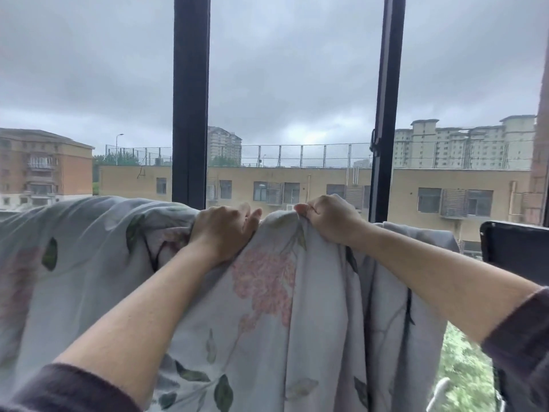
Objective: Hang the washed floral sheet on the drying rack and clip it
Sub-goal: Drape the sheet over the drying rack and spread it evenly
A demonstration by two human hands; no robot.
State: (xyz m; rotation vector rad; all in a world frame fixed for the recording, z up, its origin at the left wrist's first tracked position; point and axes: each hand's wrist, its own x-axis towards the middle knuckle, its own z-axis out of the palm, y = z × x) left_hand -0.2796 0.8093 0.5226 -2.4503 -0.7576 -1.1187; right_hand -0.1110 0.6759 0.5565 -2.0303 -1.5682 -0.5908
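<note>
Sheet (pixel 267 307) edge in right hand's (pixel 328 220) pinch, left hand (pixel 222 230) straight-fingered beside, free air above.

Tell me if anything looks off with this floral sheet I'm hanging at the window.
Yes. The pale grey floral sheet hangs unevenly. It is bunched into thick vertical folds below the right hand, which pinches its top edge, while the stretch beside the left hand lies wider and smoother. The top edge dips between the two hands.

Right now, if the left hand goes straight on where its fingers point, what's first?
Probably the raised fold of the floral sheet that the right hand pinches, just ahead of the left hand. Depth is unclear; it might pass over the fold toward the window.
</note>
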